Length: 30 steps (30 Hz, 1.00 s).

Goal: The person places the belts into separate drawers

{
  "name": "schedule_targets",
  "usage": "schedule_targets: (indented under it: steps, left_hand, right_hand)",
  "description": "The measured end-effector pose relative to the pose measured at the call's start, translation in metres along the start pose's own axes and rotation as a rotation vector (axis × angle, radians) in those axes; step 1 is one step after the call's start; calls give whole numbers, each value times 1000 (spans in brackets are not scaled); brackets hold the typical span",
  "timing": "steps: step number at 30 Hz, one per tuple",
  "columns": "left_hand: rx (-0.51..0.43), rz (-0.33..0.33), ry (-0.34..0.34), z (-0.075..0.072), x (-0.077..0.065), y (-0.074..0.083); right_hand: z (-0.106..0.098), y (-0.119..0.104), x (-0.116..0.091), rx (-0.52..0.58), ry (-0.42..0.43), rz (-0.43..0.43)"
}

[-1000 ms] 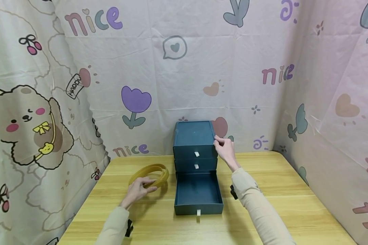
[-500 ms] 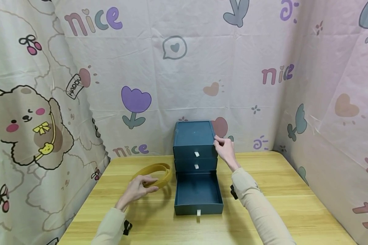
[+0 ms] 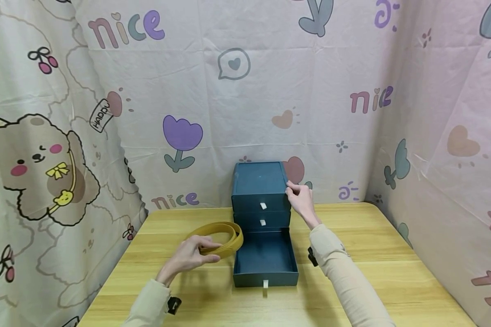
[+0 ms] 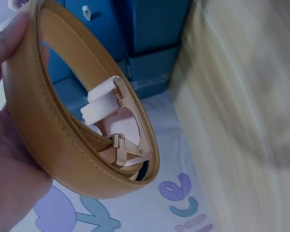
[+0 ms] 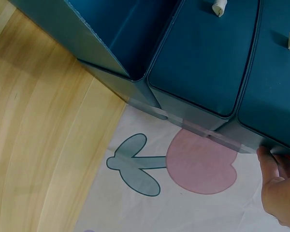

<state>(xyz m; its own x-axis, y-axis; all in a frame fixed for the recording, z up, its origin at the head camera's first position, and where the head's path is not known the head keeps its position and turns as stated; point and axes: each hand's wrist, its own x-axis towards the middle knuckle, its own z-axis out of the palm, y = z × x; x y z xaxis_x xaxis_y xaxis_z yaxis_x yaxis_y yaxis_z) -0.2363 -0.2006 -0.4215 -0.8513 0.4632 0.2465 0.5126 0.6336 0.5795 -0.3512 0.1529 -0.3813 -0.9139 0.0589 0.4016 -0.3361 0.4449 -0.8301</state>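
A coiled tan leather belt (image 3: 227,247) hangs above the table, pinched between the thumb and fingers of my left hand (image 3: 190,255). Its metal buckle (image 4: 118,121) shows inside the coil in the left wrist view. The coil's right end overlaps the left edge of the open bottom drawer (image 3: 265,278) in the head view. That drawer is pulled out of a dark blue drawer box (image 3: 259,178) with white pull tabs, and its visible floor is bare. My right hand (image 3: 300,200) touches the box's upper right edge with its fingertips; some fingers are hidden.
The upper drawer (image 3: 245,203) and middle drawer (image 3: 245,221) are closed. Under the box lies a wooden table (image 3: 352,281), backed by a printed cloth (image 3: 237,118) that also hangs at both sides.
My left hand has carried the belt rightward, from beside the drawer box to the open drawer's left edge. The right hand keeps its place on the box.
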Motion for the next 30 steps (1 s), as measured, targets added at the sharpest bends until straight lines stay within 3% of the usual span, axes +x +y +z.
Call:
schedule_targets:
  steps: [14,30]
  left_hand:
    - [-24,97,-47,5,10,23]
    - [-10,154,-111,28,33,41]
  right_hand:
    - [0,2,1,-12,3,-12]
    - [0,2,1,-25,9,-10]
